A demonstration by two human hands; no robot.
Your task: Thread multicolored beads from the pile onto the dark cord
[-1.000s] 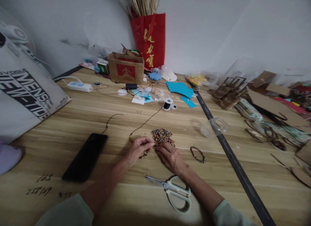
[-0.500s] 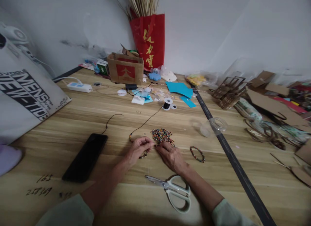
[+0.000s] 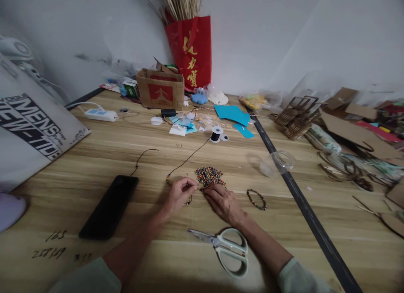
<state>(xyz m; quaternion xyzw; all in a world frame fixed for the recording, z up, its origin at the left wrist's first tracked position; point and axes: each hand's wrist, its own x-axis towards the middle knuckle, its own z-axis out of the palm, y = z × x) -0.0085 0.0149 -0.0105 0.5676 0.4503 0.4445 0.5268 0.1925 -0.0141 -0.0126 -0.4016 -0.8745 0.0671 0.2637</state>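
My left hand [image 3: 179,195] is closed in a pinch on the end of a thin dark cord [image 3: 188,159]. Small coloured beads are strung along it, some showing beyond the hand and some hanging just below the fingers. At the near edge of a heap of loose multicoloured beads [image 3: 208,175] rests my right hand [image 3: 224,203], palm down, its fingers pressed together. Its fingertips touch the beads; whatever they grip is hidden. The cord runs back to a white spool [image 3: 216,134] wound with black thread. A finished-looking beaded bracelet [image 3: 256,199] lies right of my right hand.
Pale-handled scissors [image 3: 222,246] lie between my forearms, and a black phone [image 3: 109,207] to the left. A clear plastic container [image 3: 277,163] sits across the dark table strip. Farther back stand a cardboard box [image 3: 160,89], blue sheets [image 3: 232,114] and a red bag [image 3: 191,53].
Both hands keep nearly the same place, with a small gap between their fingertips. The right hand has shifted very slightly to the right; the whole view has moved a little.
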